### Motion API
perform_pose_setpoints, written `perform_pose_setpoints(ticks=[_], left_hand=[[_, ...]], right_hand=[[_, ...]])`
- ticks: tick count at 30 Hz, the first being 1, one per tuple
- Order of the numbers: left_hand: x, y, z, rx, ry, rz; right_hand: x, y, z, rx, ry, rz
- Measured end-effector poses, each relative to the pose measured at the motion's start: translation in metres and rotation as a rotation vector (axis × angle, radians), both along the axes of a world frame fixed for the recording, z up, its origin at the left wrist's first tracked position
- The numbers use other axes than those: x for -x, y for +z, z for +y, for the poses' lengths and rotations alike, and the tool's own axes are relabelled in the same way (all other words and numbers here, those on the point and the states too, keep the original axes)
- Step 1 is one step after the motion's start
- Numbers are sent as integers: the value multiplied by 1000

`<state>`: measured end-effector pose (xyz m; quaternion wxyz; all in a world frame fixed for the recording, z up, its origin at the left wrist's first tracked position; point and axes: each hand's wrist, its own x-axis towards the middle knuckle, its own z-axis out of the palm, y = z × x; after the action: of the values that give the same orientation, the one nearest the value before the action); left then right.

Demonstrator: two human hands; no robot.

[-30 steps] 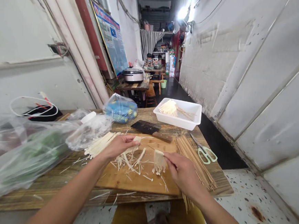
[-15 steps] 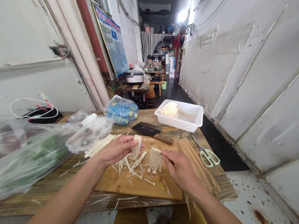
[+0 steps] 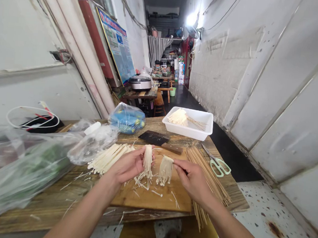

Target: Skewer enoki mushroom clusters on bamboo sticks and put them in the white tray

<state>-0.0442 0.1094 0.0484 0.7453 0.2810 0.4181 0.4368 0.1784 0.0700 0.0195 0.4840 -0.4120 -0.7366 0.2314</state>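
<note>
My left hand (image 3: 133, 163) is closed on a small bunch of enoki mushrooms (image 3: 148, 161), whose stems hang down over the wooden cutting board (image 3: 166, 198). Pinched in my right hand (image 3: 189, 174) is a skewer end, with a flat fan of enoki (image 3: 166, 171) threaded on it. The two bunches hang side by side, a short gap apart. Left of my left hand lies a row of enoki strips (image 3: 109, 158). Loose stems are scattered over the board. A cleaver (image 3: 157, 139) rests beyond my hands, and bamboo skewers (image 3: 208, 174) lie to the right.
At the back right, a white tray (image 3: 172, 128) holds finished enoki skewers (image 3: 179, 117). Green-handled scissors (image 3: 218, 167) lie near the table's right edge. Plastic bags (image 3: 33, 175) with greens cover the left side, and a blue bag (image 3: 127, 119) stands behind. Farther off, a person (image 3: 157, 67) sits at another table.
The enoki bunch in my left hand now hangs longer and more fully in view, and my left hand has turned more palm-up. The fan on the right skewer stays nearly in place.
</note>
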Motion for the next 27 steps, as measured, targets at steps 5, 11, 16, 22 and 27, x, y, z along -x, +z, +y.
perform_pose_setpoints(ticks=[5,11,16,22,27], left_hand=[[-12,-25,2,78,-13,-64],[-21,-33,8,186,27,-151],[-24,-28,12,217,66,-186],[-23,-27,4,32,38,-57],[-22,-22,-5,-29,17,0]], right_hand=[[-5,-5,-2,42,-17,-24],[-9,-3,-5,87,-39,-50],[-9,-9,-4,110,-35,-66],[-11,-13,-3,132,-58,-96],[-11,-11,-7,113,-53,-96]])
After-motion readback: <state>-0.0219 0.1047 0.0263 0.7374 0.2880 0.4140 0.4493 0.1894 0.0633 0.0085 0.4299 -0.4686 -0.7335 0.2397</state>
